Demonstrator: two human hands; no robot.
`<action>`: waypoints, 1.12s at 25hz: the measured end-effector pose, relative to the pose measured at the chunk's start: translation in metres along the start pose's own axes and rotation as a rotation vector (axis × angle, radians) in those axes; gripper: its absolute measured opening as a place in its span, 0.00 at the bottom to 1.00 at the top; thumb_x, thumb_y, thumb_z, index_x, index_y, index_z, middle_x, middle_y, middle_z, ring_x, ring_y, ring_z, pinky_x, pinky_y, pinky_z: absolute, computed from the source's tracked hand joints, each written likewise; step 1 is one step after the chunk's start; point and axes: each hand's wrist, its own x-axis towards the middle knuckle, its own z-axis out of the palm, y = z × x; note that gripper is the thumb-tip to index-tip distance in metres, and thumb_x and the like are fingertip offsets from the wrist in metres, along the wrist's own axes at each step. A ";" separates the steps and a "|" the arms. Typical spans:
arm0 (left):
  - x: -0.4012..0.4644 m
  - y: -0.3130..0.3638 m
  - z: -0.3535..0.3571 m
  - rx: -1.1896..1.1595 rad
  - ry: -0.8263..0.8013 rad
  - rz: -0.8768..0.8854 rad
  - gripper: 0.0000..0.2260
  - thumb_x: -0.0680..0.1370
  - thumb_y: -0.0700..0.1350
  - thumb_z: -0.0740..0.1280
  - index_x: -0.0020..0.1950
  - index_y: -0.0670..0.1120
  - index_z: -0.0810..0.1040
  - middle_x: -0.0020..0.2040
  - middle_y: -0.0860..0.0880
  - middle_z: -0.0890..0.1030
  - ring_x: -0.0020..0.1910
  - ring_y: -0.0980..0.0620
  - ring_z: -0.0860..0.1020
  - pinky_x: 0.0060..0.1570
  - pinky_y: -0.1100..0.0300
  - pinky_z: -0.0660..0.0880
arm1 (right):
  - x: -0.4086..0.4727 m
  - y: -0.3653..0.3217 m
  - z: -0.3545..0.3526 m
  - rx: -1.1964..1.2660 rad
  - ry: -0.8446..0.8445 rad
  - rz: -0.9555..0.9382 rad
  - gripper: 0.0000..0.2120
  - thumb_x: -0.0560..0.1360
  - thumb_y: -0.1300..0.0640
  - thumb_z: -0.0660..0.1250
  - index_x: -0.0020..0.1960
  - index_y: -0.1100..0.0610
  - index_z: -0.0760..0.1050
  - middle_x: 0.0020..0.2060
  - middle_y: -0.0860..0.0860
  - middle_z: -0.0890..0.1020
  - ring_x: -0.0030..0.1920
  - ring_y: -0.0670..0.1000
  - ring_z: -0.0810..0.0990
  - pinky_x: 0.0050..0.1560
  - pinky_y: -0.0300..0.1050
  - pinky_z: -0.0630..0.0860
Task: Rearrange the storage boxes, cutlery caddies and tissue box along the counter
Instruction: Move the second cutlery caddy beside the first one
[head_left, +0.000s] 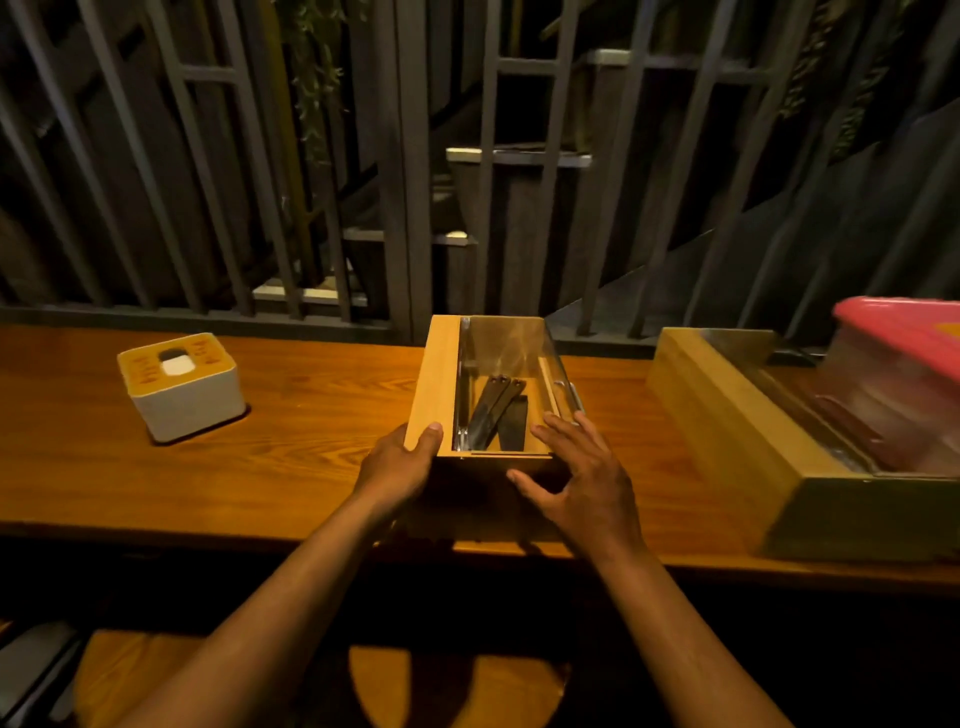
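Note:
A wooden cutlery caddy (434, 379) with a clear lid stands in the middle of the counter (311, 415), dark cutlery sleeves inside. My left hand (397, 462) grips its near left corner, thumb on top. My right hand (582, 475) hovers open at its near right corner, fingers spread, apparently just off the wood. A white tissue box (182, 387) with an orange top sits at the left. A second, larger wooden caddy (727, 415) stands at the right, with a pink-lidded storage box (904, 364) resting on it.
A dark slatted railing (405, 208) runs along the counter's far edge, close behind the caddy. Wooden stool seats (441, 686) show below the counter's near edge. Bare counter lies between the tissue box and the middle caddy.

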 end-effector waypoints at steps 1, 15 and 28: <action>-0.005 0.006 0.015 -0.001 0.009 -0.008 0.24 0.78 0.63 0.59 0.69 0.52 0.72 0.64 0.45 0.78 0.62 0.40 0.75 0.59 0.39 0.75 | -0.002 0.013 -0.010 -0.001 0.004 -0.007 0.28 0.68 0.41 0.73 0.66 0.45 0.74 0.68 0.45 0.74 0.74 0.50 0.62 0.65 0.43 0.64; -0.036 0.050 0.135 0.005 -0.057 0.000 0.24 0.78 0.63 0.59 0.70 0.52 0.71 0.66 0.46 0.77 0.64 0.41 0.74 0.61 0.40 0.75 | -0.010 0.116 -0.095 -0.036 -0.067 0.027 0.29 0.70 0.39 0.70 0.69 0.42 0.69 0.71 0.42 0.70 0.76 0.47 0.58 0.72 0.51 0.63; -0.046 0.065 0.157 0.012 -0.063 -0.009 0.25 0.78 0.62 0.59 0.71 0.50 0.69 0.66 0.44 0.76 0.63 0.40 0.74 0.59 0.39 0.76 | -0.015 0.132 -0.109 -0.148 -0.041 -0.001 0.28 0.72 0.37 0.65 0.70 0.44 0.69 0.71 0.45 0.71 0.74 0.50 0.62 0.72 0.51 0.60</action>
